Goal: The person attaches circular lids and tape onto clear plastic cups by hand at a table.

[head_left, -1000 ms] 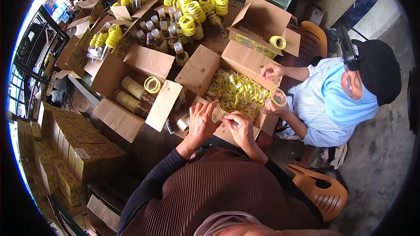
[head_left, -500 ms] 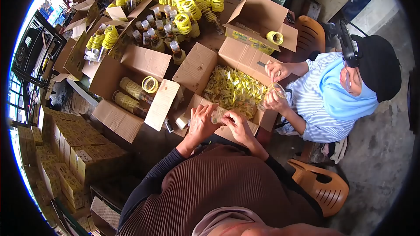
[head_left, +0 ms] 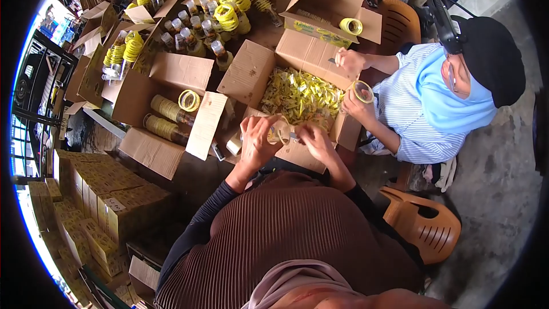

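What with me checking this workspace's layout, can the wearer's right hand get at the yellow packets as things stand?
Probably yes: the right hand is near the box, which stands open with the yellow packets exposed. The left hand, holding a clear cup, is to one side.

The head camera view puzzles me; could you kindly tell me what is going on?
The left hand holds a clear item by the near side of an open box of yellow packets, with the right hand close beside it. At the right, a co-worker's hand holds a clear, round-rimmed piece.
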The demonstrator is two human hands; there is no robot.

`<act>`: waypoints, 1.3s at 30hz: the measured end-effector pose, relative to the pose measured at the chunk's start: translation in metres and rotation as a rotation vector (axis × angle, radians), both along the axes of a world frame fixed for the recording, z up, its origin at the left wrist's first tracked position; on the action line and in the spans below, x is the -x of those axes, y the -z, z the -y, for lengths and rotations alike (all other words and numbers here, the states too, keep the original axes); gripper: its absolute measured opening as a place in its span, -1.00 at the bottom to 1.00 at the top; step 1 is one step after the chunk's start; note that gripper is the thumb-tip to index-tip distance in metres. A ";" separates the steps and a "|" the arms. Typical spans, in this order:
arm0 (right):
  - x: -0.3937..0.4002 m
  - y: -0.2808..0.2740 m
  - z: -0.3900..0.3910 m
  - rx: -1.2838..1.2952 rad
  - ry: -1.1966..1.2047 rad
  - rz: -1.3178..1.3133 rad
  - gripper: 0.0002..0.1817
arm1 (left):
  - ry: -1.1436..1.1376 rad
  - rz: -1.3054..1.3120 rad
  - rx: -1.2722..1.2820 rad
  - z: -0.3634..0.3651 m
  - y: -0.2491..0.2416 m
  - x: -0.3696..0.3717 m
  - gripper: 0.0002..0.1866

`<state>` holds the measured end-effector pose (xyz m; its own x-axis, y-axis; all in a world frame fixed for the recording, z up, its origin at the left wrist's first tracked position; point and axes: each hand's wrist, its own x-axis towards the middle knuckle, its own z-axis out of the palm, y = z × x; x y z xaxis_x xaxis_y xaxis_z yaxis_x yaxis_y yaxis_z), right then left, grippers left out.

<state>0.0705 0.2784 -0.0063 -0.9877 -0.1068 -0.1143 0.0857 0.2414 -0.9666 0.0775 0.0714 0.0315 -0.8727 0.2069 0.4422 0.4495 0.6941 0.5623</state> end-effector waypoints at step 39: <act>-0.028 0.039 -0.037 -0.218 0.008 -0.046 -0.70 | -0.800 -0.116 -0.262 0.224 0.065 0.107 -0.17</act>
